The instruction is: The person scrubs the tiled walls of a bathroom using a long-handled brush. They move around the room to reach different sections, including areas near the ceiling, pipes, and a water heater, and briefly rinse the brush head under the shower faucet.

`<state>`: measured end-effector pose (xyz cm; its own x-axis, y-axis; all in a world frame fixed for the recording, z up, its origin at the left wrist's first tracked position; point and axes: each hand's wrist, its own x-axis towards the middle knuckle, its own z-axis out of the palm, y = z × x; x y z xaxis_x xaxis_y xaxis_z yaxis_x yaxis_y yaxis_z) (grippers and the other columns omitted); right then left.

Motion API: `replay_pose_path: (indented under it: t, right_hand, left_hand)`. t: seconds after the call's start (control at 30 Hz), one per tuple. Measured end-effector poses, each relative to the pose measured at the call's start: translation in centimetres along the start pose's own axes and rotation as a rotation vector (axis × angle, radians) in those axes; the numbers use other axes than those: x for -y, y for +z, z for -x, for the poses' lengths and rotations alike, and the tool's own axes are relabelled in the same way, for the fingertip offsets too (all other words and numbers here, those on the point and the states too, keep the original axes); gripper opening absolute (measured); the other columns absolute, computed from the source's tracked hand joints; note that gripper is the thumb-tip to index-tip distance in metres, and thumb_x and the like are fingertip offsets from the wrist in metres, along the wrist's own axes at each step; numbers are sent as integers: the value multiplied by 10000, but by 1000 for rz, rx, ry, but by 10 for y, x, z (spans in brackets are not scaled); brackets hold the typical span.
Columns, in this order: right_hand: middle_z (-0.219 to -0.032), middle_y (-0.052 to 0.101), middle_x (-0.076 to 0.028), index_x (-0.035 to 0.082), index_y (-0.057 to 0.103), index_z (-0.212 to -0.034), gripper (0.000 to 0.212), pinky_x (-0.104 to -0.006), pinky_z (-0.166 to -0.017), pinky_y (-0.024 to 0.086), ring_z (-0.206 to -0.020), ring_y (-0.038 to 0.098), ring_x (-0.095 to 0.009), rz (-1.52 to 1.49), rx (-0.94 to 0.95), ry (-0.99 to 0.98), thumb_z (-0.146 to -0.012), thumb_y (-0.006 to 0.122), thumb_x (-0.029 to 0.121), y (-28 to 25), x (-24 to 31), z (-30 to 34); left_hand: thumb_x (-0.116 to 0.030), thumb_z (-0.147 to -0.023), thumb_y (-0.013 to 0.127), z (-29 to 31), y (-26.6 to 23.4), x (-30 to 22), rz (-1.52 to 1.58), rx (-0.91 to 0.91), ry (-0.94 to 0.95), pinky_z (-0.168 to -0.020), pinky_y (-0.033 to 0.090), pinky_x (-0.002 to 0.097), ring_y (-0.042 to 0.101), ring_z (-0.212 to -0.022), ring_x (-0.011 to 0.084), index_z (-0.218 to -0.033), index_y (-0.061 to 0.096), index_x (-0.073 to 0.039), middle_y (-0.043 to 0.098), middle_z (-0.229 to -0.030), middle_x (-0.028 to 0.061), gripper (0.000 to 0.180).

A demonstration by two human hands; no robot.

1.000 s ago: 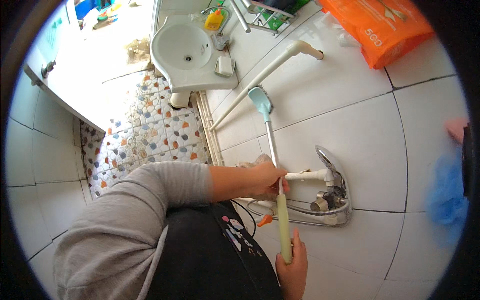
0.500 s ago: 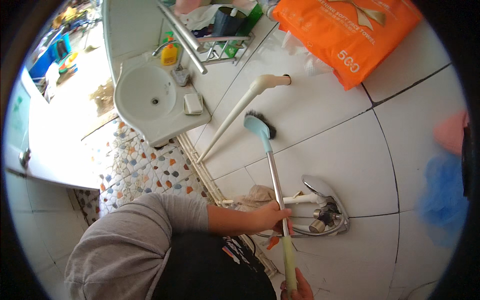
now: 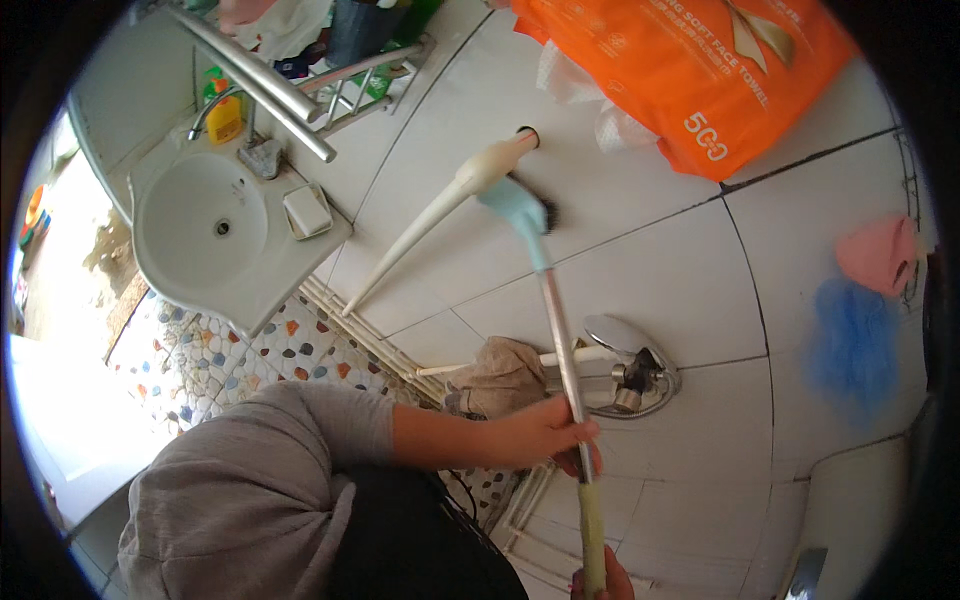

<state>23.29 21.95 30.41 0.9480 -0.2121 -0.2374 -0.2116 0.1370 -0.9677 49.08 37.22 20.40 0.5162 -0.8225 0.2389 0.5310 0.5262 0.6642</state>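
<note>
I hold a long-handled brush (image 3: 562,340) in both hands. It has a metal shaft, a pale green grip and a light blue head with dark bristles. My left hand (image 3: 548,436) wraps round the shaft just above the grip. Lower down, my right hand (image 3: 612,580) is closed round the grip, partly cut off by the lower edge. The bristles face the white tiled wall, close beside the cream pipe (image 3: 425,215); whether they touch the tiles I cannot tell. Behind the shaft are a brown cloth (image 3: 500,380) and a chrome shower tap (image 3: 630,390).
A white washbasin (image 3: 200,215) with a soap dish (image 3: 307,211) and a yellow pump bottle (image 3: 227,120) stands at the left, under a metal rack (image 3: 335,115). An orange towel pack (image 3: 690,80) hangs upper right. A blue bath puff (image 3: 853,345) and a pink item (image 3: 880,255) hang right.
The brush head has moved up the wall, nearer the cream pipe. My view has shifted to the right, so the basin sits further left. Both hands keep their hold.
</note>
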Motion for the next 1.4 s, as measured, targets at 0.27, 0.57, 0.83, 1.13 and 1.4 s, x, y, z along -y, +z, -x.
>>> replay_pose_path:
  t: [0.27,0.57,0.83,1.13,1.4]
  right_hand:
    - [-933,558,-224,-97,255,-1385,752,-172,-409,382,-481,469,-89,-29,-451,-33,-825,642,221,20,-52,74]
    - [-878,608,-234,-89,362,-1358,668,-189,-394,324,-467,433,-100,-114,12,78,-842,604,260,6,-22,-5]
    - [-883,628,-226,-66,491,-1273,452,-264,-527,488,-600,583,-193,182,103,-365,-960,450,258,-62,39,-33]
    - [-1056,586,-101,56,565,-1146,349,-394,-864,454,-1008,538,-282,1699,-528,-1012,-798,568,78,-112,37,-257]
    - [-989,562,-99,39,567,-941,147,-396,-859,467,-1011,542,-266,1679,-331,-981,-805,562,96,-117,45,-323]
  left_hand:
    - [-310,-989,424,2,41,-1,-180,168,-112,-641,561,293,659,-788,189,-970,339,-42,657,-871,103,282]
    - [-300,-1007,374,17,9,-10,-120,-139,-183,-787,537,369,649,-914,257,-1036,449,-38,652,-938,163,274]
    - [-255,-952,477,8,-7,53,292,-641,-306,-660,511,341,573,-670,230,-869,483,-71,594,-760,88,202]
    - [-155,-935,480,34,-49,81,354,-988,-278,-763,482,427,534,-766,244,-931,452,-33,533,-866,102,125]
    - [-191,-899,550,69,-67,95,90,-1008,-189,-569,458,338,525,-680,180,-846,474,-39,538,-757,68,178]
